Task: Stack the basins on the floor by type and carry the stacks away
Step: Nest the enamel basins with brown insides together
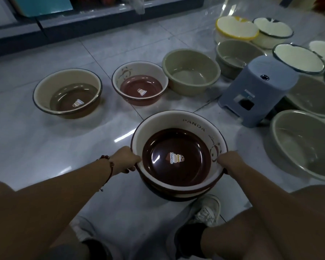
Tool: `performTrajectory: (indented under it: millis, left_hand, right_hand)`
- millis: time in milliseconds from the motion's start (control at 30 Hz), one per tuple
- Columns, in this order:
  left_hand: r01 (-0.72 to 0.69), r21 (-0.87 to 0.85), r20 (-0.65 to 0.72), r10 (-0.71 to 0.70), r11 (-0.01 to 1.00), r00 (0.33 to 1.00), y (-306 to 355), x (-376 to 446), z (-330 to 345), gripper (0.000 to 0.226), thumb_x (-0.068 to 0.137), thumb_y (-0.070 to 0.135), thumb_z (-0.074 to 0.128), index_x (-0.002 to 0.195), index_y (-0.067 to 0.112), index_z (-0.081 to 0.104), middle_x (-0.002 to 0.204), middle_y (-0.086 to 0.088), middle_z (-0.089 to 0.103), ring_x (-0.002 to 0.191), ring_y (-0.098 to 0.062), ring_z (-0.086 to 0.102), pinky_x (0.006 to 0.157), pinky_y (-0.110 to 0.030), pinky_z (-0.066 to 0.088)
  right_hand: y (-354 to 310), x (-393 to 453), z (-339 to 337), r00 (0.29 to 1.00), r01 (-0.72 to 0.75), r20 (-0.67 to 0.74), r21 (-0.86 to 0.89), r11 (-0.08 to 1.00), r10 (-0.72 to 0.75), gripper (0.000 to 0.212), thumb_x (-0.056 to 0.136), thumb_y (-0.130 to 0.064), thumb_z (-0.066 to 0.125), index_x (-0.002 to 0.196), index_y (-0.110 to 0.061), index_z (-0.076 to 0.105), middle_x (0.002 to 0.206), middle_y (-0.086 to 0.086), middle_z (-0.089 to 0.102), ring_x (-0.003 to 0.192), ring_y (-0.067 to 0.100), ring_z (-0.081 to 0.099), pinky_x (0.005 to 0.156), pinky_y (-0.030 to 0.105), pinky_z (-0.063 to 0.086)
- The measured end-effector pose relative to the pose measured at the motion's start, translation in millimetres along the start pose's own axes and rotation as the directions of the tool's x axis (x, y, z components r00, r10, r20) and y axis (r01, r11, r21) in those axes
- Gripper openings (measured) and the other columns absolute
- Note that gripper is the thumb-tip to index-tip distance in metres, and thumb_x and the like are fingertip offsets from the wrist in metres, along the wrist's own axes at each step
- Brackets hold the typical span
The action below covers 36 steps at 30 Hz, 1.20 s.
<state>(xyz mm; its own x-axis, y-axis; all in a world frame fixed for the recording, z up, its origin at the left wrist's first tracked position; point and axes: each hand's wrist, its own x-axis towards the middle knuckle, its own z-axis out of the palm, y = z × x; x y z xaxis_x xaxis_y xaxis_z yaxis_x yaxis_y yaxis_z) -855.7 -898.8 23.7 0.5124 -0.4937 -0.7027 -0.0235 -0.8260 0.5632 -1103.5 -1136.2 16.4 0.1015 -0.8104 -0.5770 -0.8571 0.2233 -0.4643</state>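
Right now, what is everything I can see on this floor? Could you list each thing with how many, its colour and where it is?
Panda basin stack: at least two nested, cream with dark brown base, front centre, held at the rim.
Brown-base basin: one, cream and olive-brown, far left.
Reddish basin: one, cream and reddish-brown, middle.
Plain beige basin: one, right of the reddish one.
Grey basins: at least three, right side.
White basins: several, one yellow-rimmed, others dark-rimmed, far right.
Stool: one, blue-grey, right of centre.
Shelf base: dark, along the top.
Shoe: one, white, bottom.
Left hand: grips the stack's left rim, beaded bracelet on the wrist.
Right hand: grips the right rim.
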Motion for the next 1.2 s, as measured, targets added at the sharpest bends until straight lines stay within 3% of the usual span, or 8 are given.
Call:
performTrajectory:
  millis: [167,367,667,767,867,967,1100,1200]
  left_hand:
    - [0.038,0.003,-0.033,-0.038,0.999,0.999,-21.8,-3.3,-13.7,0.008,0.093,0.014,0.059,0.091,0.007,0.059,0.081,-0.014,0.065,0.066,-0.021,0.062,0.054,-0.026,0.047]
    - [0.083,-0.005,-0.088,-0.083,0.997,0.993,-62.2,-14.4,-44.0,0.014,0.092,0.016,0.06,0.096,0.003,0.061,0.082,-0.014,0.065,0.066,-0.023,0.062,0.05,-0.025,0.043]
    - [0.139,0.16,-0.216,-0.102,0.977,0.971,-130.7,-35.6,-77.8,0.027,0.094,0.015,0.06,0.068,0.008,0.055,0.064,-0.004,0.054,0.057,-0.018,0.052,0.043,-0.022,0.034]
    - [0.14,0.165,-0.225,-0.101,0.976,0.969,-151.4,-35.4,-81.7,0.019,0.093,0.017,0.062,0.099,0.0,0.059,0.083,-0.009,0.06,0.082,-0.03,0.063,0.054,-0.025,0.042]
    - [0.141,0.165,-0.209,-0.105,0.976,0.972,-167.4,-34.2,-79.2,0.078,0.094,0.021,0.064,0.148,-0.001,0.013,0.105,-0.014,0.06,0.084,-0.024,0.06,0.058,-0.026,0.044]
    - [0.152,0.226,-0.174,-0.113,0.962,0.978,-176.2,-29.4,-76.7,0.096,0.095,0.028,0.063,0.153,0.0,-0.008,0.121,-0.02,0.06,0.089,-0.022,0.058,0.071,-0.029,0.048]
    - [0.214,0.35,-0.171,-0.163,0.912,0.972,-168.7,-25.3,-81.1,0.098,0.094,0.038,0.064,0.153,-0.003,-0.002,0.131,-0.02,0.057,0.107,-0.029,0.061,0.082,-0.033,0.051]
    - [0.245,0.624,-0.212,-0.141,0.742,0.967,-151.2,-34.2,-90.6,0.077,0.094,0.048,0.058,0.145,-0.001,0.028,0.13,-0.014,0.057,0.113,-0.027,0.06,0.084,-0.034,0.048]
  right_hand:
    - [-20.3,-5.4,24.3,0.998,0.05,0.039,-0.072,0.996,-0.047,0.031,0.093,-0.006,0.052,0.117,0.012,0.058,0.1,0.021,0.061,0.098,0.034,0.062,0.09,0.04,0.054]
    - [-44.4,-23.8,60.3,0.983,0.154,0.133,-0.195,0.969,-0.129,0.029,0.093,-0.009,0.055,0.113,0.011,0.061,0.082,0.013,0.056,0.075,0.025,0.055,0.051,0.025,0.04]
    - [-55.2,-57.6,126.7,0.913,0.372,0.303,-0.338,0.864,-0.274,0.037,0.09,-0.015,0.061,0.124,0.0,0.054,0.111,0.018,0.066,0.104,0.032,0.064,0.087,0.039,0.054]
    - [-49.5,-66.6,143.5,0.865,0.481,0.349,-0.379,0.79,-0.359,0.074,0.09,-0.023,0.059,0.151,-0.015,0.018,0.118,0.013,0.063,0.102,0.031,0.063,0.087,0.044,0.054]
    - [-45.6,-72.1,150.2,0.837,0.534,0.392,-0.432,0.727,-0.383,0.087,0.09,-0.021,0.059,0.155,-0.022,0.002,0.116,0.008,0.064,0.098,0.027,0.064,0.08,0.038,0.054]
    - [-47.0,-68.6,153.3,0.839,0.54,0.378,-0.483,0.689,-0.392,0.091,0.091,-0.021,0.059,0.156,-0.022,-0.004,0.116,0.009,0.065,0.098,0.027,0.065,0.084,0.041,0.055]
    - [-54.3,-63.1,159.2,0.858,0.513,0.372,-0.576,0.636,-0.355,0.091,0.093,-0.021,0.056,0.156,-0.018,-0.008,0.118,0.011,0.065,0.101,0.028,0.065,0.085,0.041,0.055]
    - [-66.9,-69.9,154.7,0.848,0.528,0.383,-0.657,0.538,-0.366,0.08,0.09,-0.028,0.059,0.155,-0.017,0.012,0.13,0.009,0.055,0.113,0.03,0.059,0.093,0.043,0.051]
